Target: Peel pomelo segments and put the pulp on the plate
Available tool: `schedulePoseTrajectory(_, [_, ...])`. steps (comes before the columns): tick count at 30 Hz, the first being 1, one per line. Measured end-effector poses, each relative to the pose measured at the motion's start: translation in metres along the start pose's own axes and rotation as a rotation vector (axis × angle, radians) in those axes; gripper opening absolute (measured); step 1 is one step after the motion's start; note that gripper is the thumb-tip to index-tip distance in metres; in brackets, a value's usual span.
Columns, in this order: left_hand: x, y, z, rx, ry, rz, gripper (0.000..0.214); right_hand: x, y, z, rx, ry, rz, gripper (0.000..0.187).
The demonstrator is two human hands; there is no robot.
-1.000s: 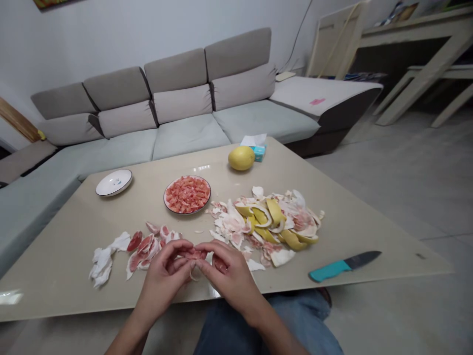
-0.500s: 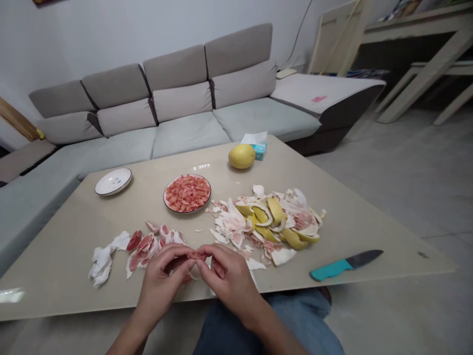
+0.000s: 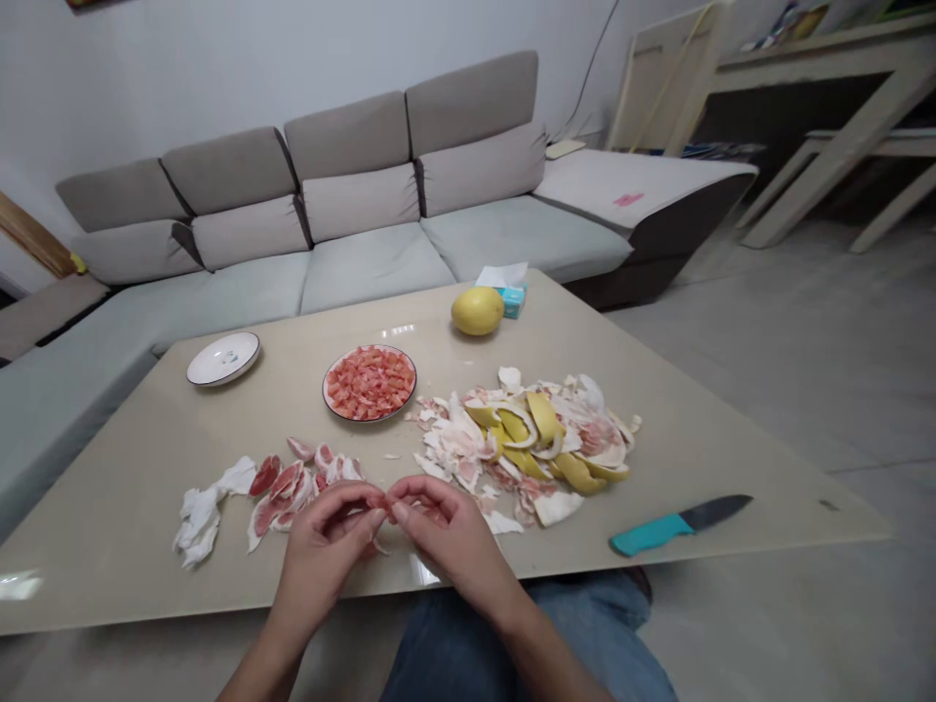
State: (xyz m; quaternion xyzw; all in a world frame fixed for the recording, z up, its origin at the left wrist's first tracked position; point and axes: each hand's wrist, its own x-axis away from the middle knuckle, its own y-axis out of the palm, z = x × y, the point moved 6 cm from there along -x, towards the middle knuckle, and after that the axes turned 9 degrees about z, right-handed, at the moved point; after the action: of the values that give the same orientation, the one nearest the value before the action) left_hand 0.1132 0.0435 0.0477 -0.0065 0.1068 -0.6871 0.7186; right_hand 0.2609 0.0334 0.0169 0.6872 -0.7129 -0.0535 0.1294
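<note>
Pomelo segment [image 3: 381,504], a small pink piece, is pinched between the fingertips of both hands, just above the near edge of the desk [image 3: 109,507] and right in front of the person. The left hand [image 3: 322,551] has its fingers curled in and closed on the segment's left end. The right hand [image 3: 446,541] has its fingers bent and closed on the right end, so the two sets of fingertips meet over the fruit. Most of the segment is hidden by the fingers. Just beyond the left hand lies a small cluster of unpeeled pink segments [image 3: 292,481], with crumpled white pith scraps [image 3: 203,509] to its left. Beyond the right hand spreads a heap of yellow rind and white membrane [image 3: 533,437]. Farther back, near the middle of the desk, a plate of red fruit pieces [image 3: 370,382] stands well apart from a white plate [image 3: 223,358] on the left. A whole yellow pomelo [image 3: 477,310] sits at the far edge, touching or just beside a tissue box [image 3: 513,298]. A knife with a teal handle [image 3: 677,524] lies flat near the right front edge. Behind the desk runs a grey sofa [image 3: 366,224].
</note>
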Motion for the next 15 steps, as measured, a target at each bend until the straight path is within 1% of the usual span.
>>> schedulePoseTrajectory(2, [0.001,0.002,0.011,-0.072,0.102,-0.009,0.008,0.001,-0.003,-0.003,0.099,-0.065,0.056,0.025])
schedulePoseTrajectory(4, [0.002,0.003,0.015,-0.084,0.124,-0.011,0.008,0.001,-0.003,-0.004,0.152,-0.087,0.081,0.023])
schedulePoseTrajectory(6, [0.000,0.003,0.008,-0.031,0.044,-0.003,0.007,0.001,-0.003,-0.004,0.142,-0.096,0.082,0.025])
schedulePoseTrajectory(9, [-0.001,0.005,-0.012,0.128,-0.169,-0.011,0.013,-0.001,0.000,-0.003,0.050,-0.085,0.055,0.027])
schedulePoseTrajectory(11, [0.000,0.009,-0.021,0.251,-0.282,-0.029,0.016,-0.001,0.001,-0.002,-0.011,-0.074,0.043,0.027])
schedulePoseTrajectory(15, [0.004,0.014,-0.023,0.408,-0.406,-0.047,0.020,-0.002,0.000,-0.002,-0.035,-0.067,0.042,0.029])
